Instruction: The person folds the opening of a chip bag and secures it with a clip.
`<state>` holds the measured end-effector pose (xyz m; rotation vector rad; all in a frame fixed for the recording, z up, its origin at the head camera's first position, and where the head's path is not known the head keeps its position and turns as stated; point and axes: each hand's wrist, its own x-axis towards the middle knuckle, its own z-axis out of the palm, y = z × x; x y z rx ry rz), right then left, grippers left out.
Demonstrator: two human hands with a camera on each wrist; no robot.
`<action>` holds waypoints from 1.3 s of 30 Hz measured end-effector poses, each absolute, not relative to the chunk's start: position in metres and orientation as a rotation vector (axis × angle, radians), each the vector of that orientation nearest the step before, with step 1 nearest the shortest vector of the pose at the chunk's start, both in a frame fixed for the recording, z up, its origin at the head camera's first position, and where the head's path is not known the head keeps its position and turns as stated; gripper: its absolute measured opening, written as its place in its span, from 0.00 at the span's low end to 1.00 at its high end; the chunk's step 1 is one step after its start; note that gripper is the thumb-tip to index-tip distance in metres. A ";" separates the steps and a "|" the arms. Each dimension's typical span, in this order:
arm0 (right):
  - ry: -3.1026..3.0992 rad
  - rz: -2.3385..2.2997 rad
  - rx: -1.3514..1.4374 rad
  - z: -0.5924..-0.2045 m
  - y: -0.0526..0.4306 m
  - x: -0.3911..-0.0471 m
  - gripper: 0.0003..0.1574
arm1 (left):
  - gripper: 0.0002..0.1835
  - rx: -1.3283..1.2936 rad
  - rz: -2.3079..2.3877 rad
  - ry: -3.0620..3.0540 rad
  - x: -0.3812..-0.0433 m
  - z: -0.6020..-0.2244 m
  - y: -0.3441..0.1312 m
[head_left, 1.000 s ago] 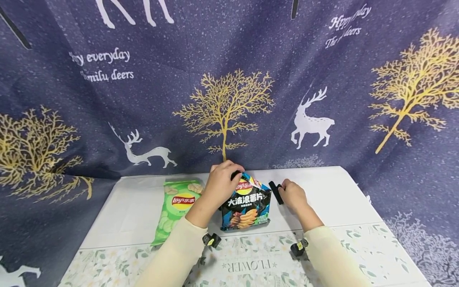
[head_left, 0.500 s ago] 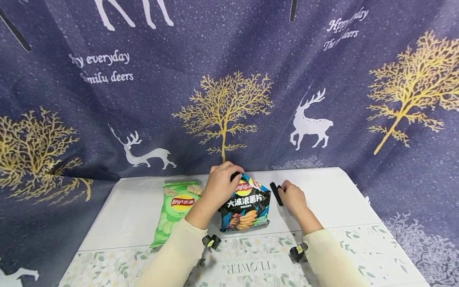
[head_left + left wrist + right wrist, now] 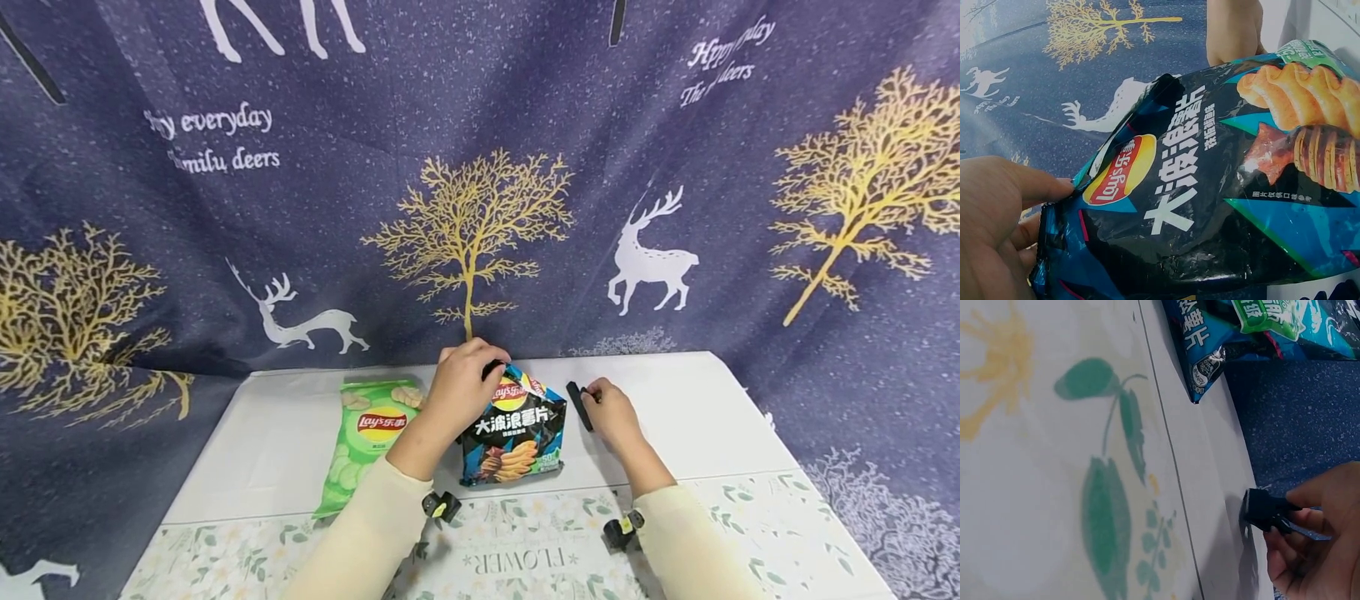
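Observation:
My left hand (image 3: pixel 463 379) pinches the upper left corner of a black and blue chip bag (image 3: pixel 513 437), which stands upright. In the left wrist view the thumb lies on the front of that bag (image 3: pixel 1191 187), and the fingers are partly hidden behind its top edge. To the bag's right, my right hand (image 3: pixel 611 410) holds a black binder clip (image 3: pixel 579 406) between thumb and fingers. The right wrist view shows the clip (image 3: pixel 1263 509) with a thin lever among the fingers, apart from the bag.
A green chip bag (image 3: pixel 371 442) lies on the white table (image 3: pixel 720 417), left of my left forearm and partly covered by it. A floral mat section with printed lettering (image 3: pixel 522 558) covers the front. Behind the table hangs a dark blue curtain (image 3: pixel 480 100) with trees and deer.
Hardly anything differs. The right hand and the binder clip have shifted very slightly; the left hand stays at the bag's top corner.

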<state>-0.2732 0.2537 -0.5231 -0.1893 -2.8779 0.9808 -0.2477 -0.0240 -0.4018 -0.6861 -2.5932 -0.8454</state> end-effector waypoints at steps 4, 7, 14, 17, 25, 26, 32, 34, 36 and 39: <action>-2.812 1.068 -0.186 -0.524 0.253 -0.272 0.20 | 0.08 -0.683 -0.847 -2.595 -0.247 -0.402 -0.024; -2.758 1.124 -0.191 -0.523 0.252 -0.272 0.26 | 0.08 -0.679 -0.851 -2.592 -0.247 -0.402 -0.024; -2.708 1.164 -0.190 -0.519 0.249 -0.265 0.29 | 0.08 -0.670 -0.844 -2.596 -0.247 -0.402 -0.023; -2.682 1.185 -0.179 -0.515 0.248 -0.261 0.29 | 0.08 -0.666 -0.834 -2.597 -0.247 -0.402 -0.023; -2.592 1.242 -0.143 -0.504 0.242 -0.255 0.28 | 0.08 -0.667 -0.816 -2.584 -0.249 -0.405 -0.021; -2.585 1.249 -0.134 -0.502 0.241 -0.254 0.27 | 0.08 -0.668 -0.817 -2.584 -0.249 -0.405 -0.021; -2.551 1.318 -0.067 -0.495 0.236 -0.247 0.26 | 0.08 -0.667 -0.821 -2.590 -0.248 -0.403 -0.022; -2.548 1.350 -0.053 -0.493 0.234 -0.245 0.26 | 0.08 -0.667 -0.824 -2.590 -0.247 -0.403 -0.022; -2.541 1.386 -0.052 -0.491 0.232 -0.244 0.27 | 0.08 -0.667 -0.825 -2.591 -0.247 -0.402 -0.022; -2.513 1.443 -0.064 -0.488 0.230 -0.243 0.27 | 0.08 -0.668 -0.820 -2.590 -0.247 -0.403 -0.022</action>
